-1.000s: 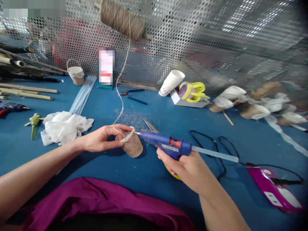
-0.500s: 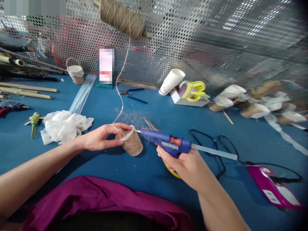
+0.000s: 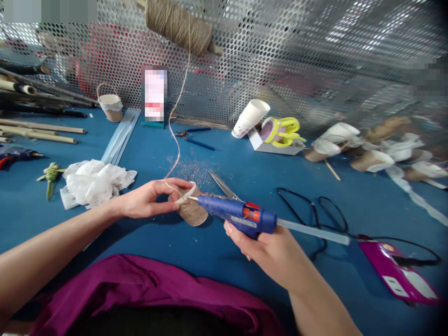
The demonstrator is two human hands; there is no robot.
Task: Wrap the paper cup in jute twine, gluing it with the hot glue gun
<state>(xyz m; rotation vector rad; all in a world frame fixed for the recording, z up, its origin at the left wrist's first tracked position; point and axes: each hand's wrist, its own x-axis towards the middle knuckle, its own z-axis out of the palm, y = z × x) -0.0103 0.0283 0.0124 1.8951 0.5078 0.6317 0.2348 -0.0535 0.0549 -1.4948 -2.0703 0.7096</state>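
Observation:
My left hand (image 3: 154,198) grips a paper cup wrapped in twine (image 3: 193,211) by its white rim, the cup lying tilted with its mouth toward the hand. A strand of twine (image 3: 178,140) runs from the fingers up to a large spool (image 3: 178,27). In my right hand (image 3: 266,247) is a blue hot glue gun (image 3: 238,214), with a clear glue stick (image 3: 313,231) poking out of its back. Its metal nozzle points left and sits at the cup's wrapped side, just below the rim. Behind the gun lie scissors (image 3: 224,184), their handles hidden.
White lace (image 3: 98,184) lies bunched at left, near glue sticks (image 3: 121,135) and a small finished basket (image 3: 111,108). Pliers (image 3: 196,135), paper cups (image 3: 251,117) and a box with yellow-handled scissors (image 3: 285,133) stand behind. A black cord (image 3: 315,210) and purple power strip (image 3: 397,270) lie right.
My right hand has moved the glue gun slightly left and down, so its nozzle went from the cup's rim to its side. More of the scissors shows. My left hand stays put.

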